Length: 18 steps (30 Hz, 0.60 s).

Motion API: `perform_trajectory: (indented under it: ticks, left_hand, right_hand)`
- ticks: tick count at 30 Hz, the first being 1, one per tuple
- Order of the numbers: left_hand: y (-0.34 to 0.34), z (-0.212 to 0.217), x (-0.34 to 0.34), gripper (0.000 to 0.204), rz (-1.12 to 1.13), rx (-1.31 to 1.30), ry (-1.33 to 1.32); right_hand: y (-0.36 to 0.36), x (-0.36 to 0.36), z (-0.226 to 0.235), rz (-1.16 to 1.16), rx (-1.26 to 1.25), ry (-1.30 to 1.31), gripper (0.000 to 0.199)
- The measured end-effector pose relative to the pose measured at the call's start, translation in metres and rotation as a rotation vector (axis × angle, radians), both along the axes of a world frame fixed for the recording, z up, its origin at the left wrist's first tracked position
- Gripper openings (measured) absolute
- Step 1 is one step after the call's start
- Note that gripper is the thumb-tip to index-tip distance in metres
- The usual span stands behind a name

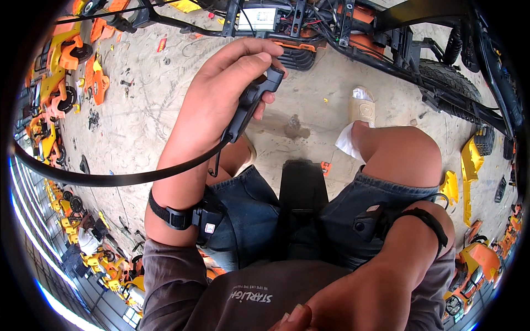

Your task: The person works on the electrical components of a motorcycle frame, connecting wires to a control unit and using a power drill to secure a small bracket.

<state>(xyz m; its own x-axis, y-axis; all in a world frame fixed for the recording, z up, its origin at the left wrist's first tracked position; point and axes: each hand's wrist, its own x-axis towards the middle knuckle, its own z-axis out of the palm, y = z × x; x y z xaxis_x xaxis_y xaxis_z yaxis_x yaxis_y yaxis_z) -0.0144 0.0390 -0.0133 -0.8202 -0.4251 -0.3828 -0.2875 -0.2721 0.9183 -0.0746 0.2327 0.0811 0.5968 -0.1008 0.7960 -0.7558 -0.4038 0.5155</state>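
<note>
So from the head view, our left hand (234, 71) has its fingers curled around a black handle-like piece (253, 102), up in front of the frame. Looks like hard plastic to us: stiff, fairly light, maybe a bit slick. We'd grip it mid-body, off the cable end. The thick black cable (116, 180) seems springy and could tug; it arcs across our forearm in view, so watch for snags. Our right hand (334, 303) is down by the shirt, partly cut off, so we can't tell whether it's holding anything.

Ahead there's a black metal frame (395, 73) with loose wiring and a white box (258, 19), which limits forward reach. Yellow panels (470, 160) lie on the floor (160, 99) to our right.
</note>
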Motion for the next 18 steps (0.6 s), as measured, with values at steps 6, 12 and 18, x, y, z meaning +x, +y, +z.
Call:
perform_trajectory:
  ticks: [6,12,18]
  left_hand:
    - [0.001,0.000,0.003,0.032,0.007,0.039,-0.018]
    - [0.002,0.001,0.002,0.030,0.010,0.081,-0.017]
    - [0.002,0.003,0.002,0.029,0.009,0.084,-0.036]
  right_hand:
    - [-0.002,-0.001,-0.001,-0.086,-0.122,0.058,0.038]
    - [0.009,0.023,-0.007,-0.203,-0.097,-0.058,0.039]
    - [0.005,0.013,-0.001,-0.224,-0.092,-0.034,0.042]
